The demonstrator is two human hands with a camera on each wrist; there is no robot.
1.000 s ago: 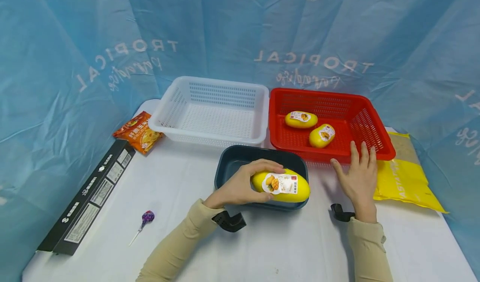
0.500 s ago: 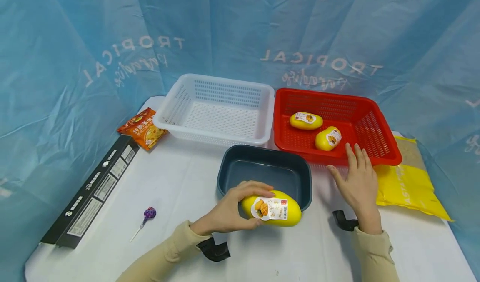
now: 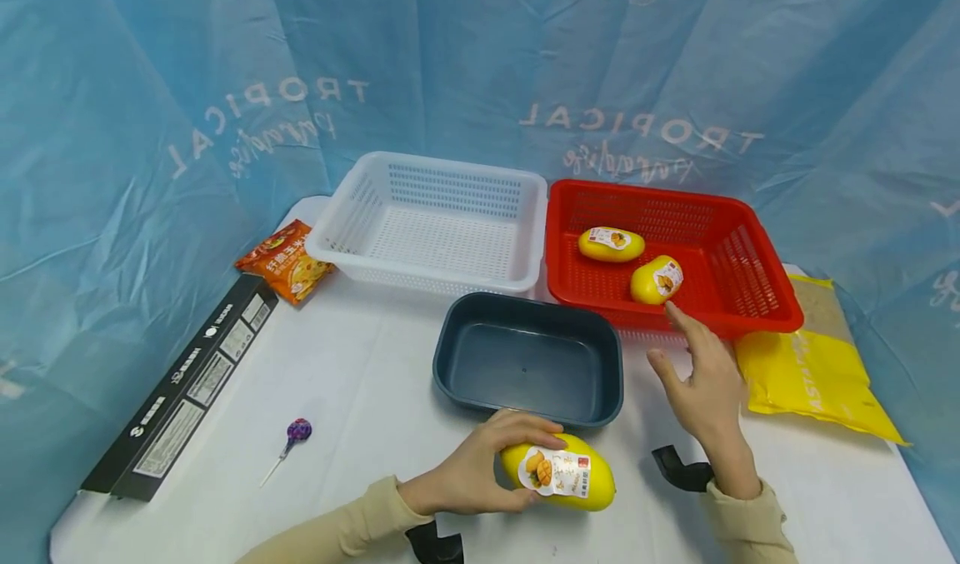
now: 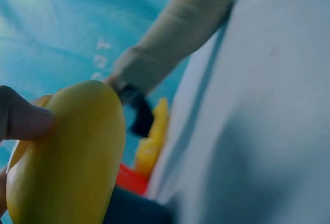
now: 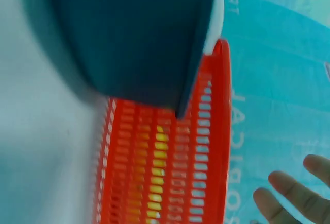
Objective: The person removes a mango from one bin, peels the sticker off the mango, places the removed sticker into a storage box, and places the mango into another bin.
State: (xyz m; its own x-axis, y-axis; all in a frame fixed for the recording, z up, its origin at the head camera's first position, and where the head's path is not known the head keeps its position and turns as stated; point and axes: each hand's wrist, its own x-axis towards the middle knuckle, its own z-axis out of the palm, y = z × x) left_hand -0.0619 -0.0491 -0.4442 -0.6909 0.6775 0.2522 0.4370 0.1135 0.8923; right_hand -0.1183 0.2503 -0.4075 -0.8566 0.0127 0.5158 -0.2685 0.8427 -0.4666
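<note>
My left hand [image 3: 480, 468] grips a yellow mango [image 3: 592, 472] with a printed label, thumb on the near side and fingers over the top. Its smooth skin fills much of the left wrist view, where the mango [image 4: 69, 157] meets my thumb. Just beyond it lies a dark blue rectangular bin [image 3: 525, 368] with nothing inside. My right hand [image 3: 705, 385] holds nothing; its fingers are spread near the front rim of the red basket [image 3: 720, 297]. Two more mangoes, one at the back [image 3: 611, 245] and one nearer [image 3: 656, 280], lie in that basket.
A white basket [image 3: 442, 247] stands left of the red one. Leftward lie an orange snack packet [image 3: 285, 260], a long black box [image 3: 180, 389] and a lollipop [image 3: 297, 432]. A yellow packet [image 3: 817, 372] lies at the right, partly behind my right hand.
My left hand has carried the mango from over the dark blue bin toward me, to its near side. My right hand has shifted slightly left and nearer, its fingers less straight.
</note>
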